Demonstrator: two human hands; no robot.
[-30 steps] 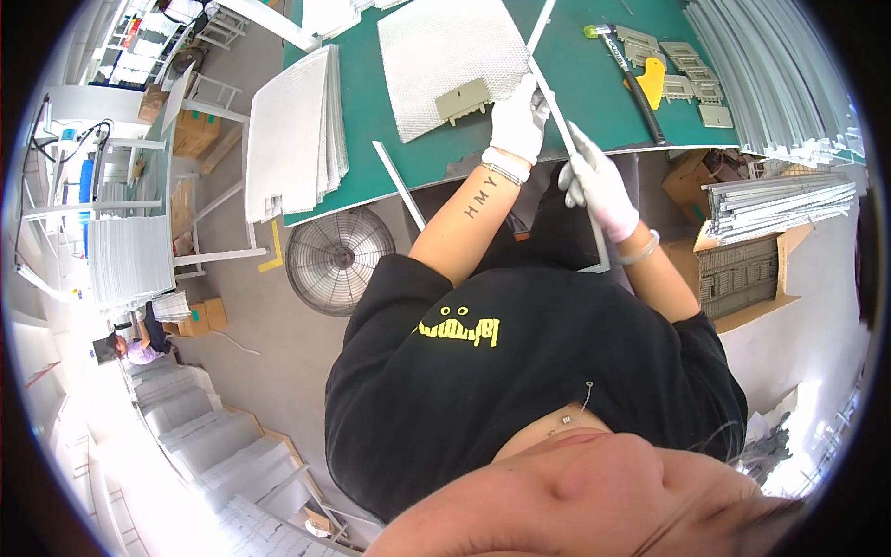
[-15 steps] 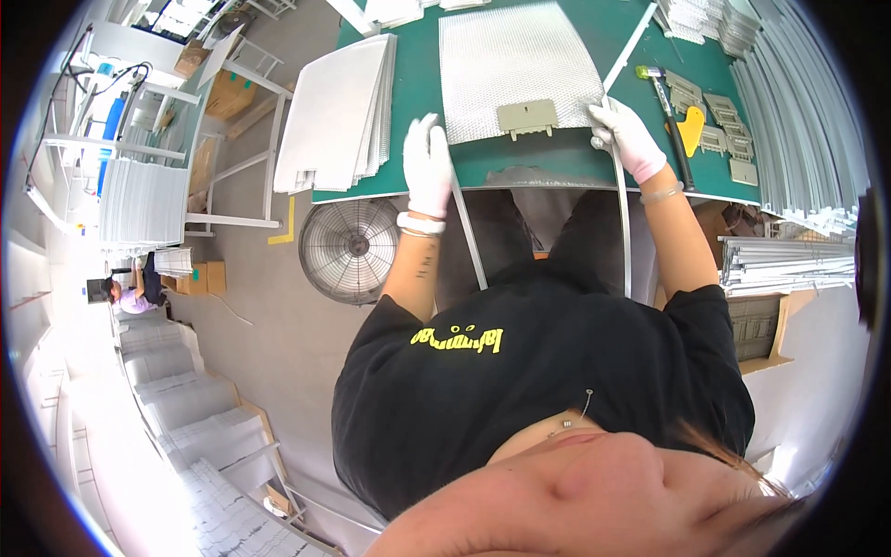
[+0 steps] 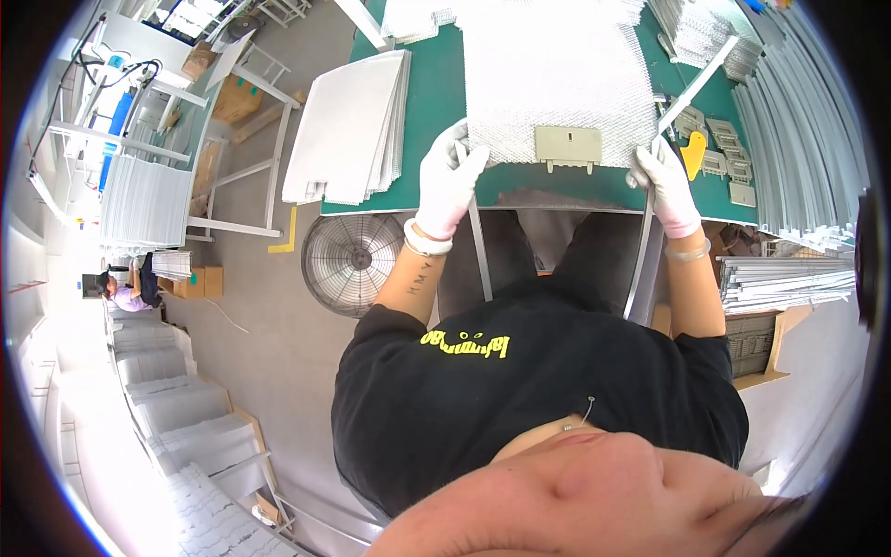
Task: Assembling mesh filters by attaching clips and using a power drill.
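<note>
A white mesh panel [image 3: 557, 84] lies on the green table, with a beige plastic plate [image 3: 568, 147] with small tabs at its near edge. My left hand [image 3: 447, 190], in a white glove, is closed at the panel's near left corner, with a thin metal strip [image 3: 480, 251] running from under it toward my body. At the near right corner, my gloved right hand [image 3: 665, 190] is closed around another metal strip [image 3: 640, 255]. A strip length [image 3: 698, 84] also slants up and away from this hand. Whether these lengths join is hidden by the fingers.
Stacked mesh sheets [image 3: 348, 130] stand at the table's left. A yellow tool [image 3: 692, 154] and several beige plates [image 3: 729, 139] lie at the right, beside long metal strips [image 3: 803, 139]. A floor fan [image 3: 357, 265] stands lower left. Another person [image 3: 130, 290] is far left.
The mesh panel and its plate have shifted right and nearer. My left hand's fingers, stretched before, have closed at the corner. My right hand has moved right with its strip, now partly covering the hammer.
</note>
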